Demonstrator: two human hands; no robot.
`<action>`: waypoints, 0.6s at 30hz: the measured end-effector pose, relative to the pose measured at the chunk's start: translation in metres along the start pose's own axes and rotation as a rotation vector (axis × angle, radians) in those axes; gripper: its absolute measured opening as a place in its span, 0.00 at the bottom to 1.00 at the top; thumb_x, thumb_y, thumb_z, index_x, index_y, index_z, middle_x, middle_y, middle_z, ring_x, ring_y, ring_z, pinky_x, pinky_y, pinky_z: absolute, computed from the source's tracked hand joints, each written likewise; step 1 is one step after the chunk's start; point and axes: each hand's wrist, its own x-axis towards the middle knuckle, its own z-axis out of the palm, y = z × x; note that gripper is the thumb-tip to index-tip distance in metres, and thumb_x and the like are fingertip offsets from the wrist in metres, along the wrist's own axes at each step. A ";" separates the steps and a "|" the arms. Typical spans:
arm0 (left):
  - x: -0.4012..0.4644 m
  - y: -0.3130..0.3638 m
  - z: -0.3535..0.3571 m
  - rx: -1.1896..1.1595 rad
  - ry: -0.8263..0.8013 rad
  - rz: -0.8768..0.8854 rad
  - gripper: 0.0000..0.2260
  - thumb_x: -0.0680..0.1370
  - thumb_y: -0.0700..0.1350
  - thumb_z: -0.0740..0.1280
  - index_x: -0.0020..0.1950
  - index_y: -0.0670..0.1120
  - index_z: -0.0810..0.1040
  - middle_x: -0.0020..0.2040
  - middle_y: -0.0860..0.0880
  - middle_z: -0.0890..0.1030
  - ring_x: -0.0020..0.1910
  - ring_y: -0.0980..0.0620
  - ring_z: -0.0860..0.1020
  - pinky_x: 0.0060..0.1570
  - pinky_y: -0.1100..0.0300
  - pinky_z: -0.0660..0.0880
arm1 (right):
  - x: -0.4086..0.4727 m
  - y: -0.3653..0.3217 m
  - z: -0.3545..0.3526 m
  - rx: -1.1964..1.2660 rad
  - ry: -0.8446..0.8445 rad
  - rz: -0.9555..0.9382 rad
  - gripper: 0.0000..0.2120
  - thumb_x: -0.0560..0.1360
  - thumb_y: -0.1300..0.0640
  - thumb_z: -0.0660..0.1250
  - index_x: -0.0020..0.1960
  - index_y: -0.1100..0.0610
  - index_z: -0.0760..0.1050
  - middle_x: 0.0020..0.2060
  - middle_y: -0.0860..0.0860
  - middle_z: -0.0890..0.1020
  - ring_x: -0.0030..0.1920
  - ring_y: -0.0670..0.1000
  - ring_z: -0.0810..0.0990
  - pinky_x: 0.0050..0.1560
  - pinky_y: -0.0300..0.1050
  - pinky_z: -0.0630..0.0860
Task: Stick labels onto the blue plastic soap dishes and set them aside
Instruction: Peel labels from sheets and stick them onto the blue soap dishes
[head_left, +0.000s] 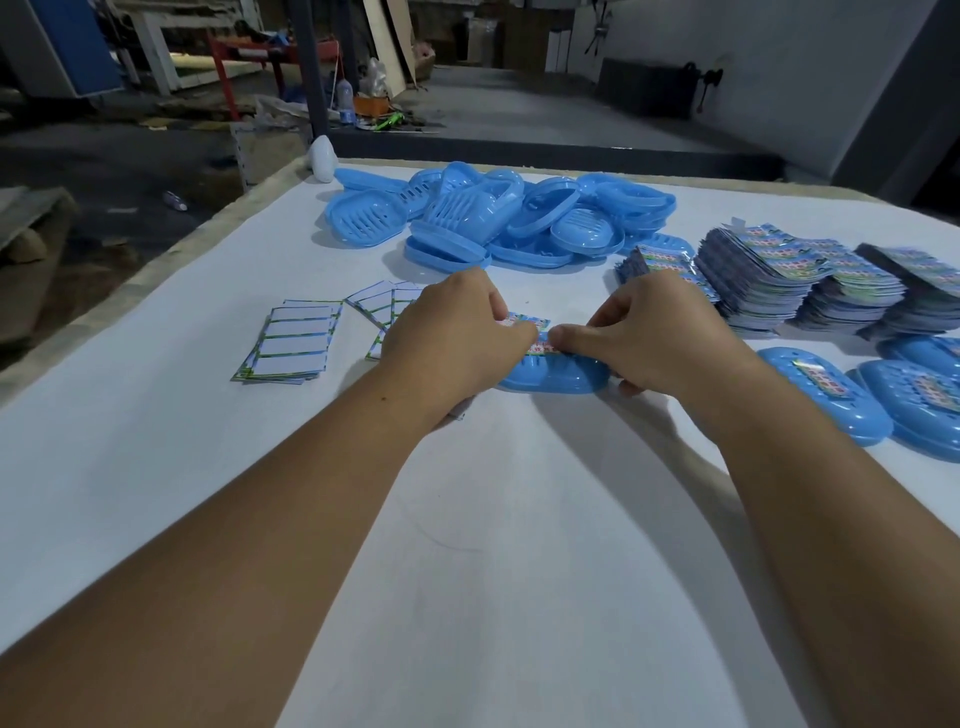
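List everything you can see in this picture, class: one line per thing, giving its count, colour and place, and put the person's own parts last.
table: one, white cover, fills the foreground
unlabelled soap dishes: a heap, too tangled to count, blue, far middle of the table
labelled soap dishes: at least three, blue, right edge
label stacks: several, multicoloured print, far right
backing sheets: two loose piles, white with green edges, left of the hands
soap dish in work: one, blue, under the hands
label: one, multicoloured, on that dish
white object: one, far table corner, kind unclear
left hand: pinches the label
right hand: pinches the label, fingers on the dish
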 end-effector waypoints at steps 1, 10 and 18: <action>0.001 -0.001 -0.001 -0.023 0.017 -0.012 0.12 0.73 0.60 0.69 0.44 0.54 0.72 0.40 0.59 0.73 0.42 0.57 0.75 0.36 0.57 0.66 | 0.001 0.002 0.000 0.003 0.024 -0.014 0.22 0.70 0.37 0.76 0.34 0.56 0.82 0.25 0.52 0.82 0.25 0.51 0.80 0.30 0.41 0.71; 0.008 -0.007 -0.004 -0.034 0.129 -0.027 0.08 0.76 0.58 0.67 0.48 0.55 0.75 0.38 0.60 0.72 0.44 0.51 0.76 0.42 0.56 0.67 | -0.006 -0.003 0.002 0.021 -0.198 -0.308 0.30 0.63 0.36 0.78 0.62 0.41 0.75 0.58 0.39 0.79 0.53 0.40 0.78 0.55 0.41 0.76; 0.006 -0.006 -0.004 -0.016 0.122 -0.007 0.08 0.76 0.58 0.67 0.47 0.55 0.75 0.39 0.58 0.75 0.44 0.51 0.77 0.42 0.56 0.68 | -0.013 -0.006 0.004 -0.198 -0.184 -0.280 0.40 0.62 0.26 0.70 0.69 0.39 0.66 0.54 0.44 0.72 0.50 0.43 0.75 0.47 0.42 0.70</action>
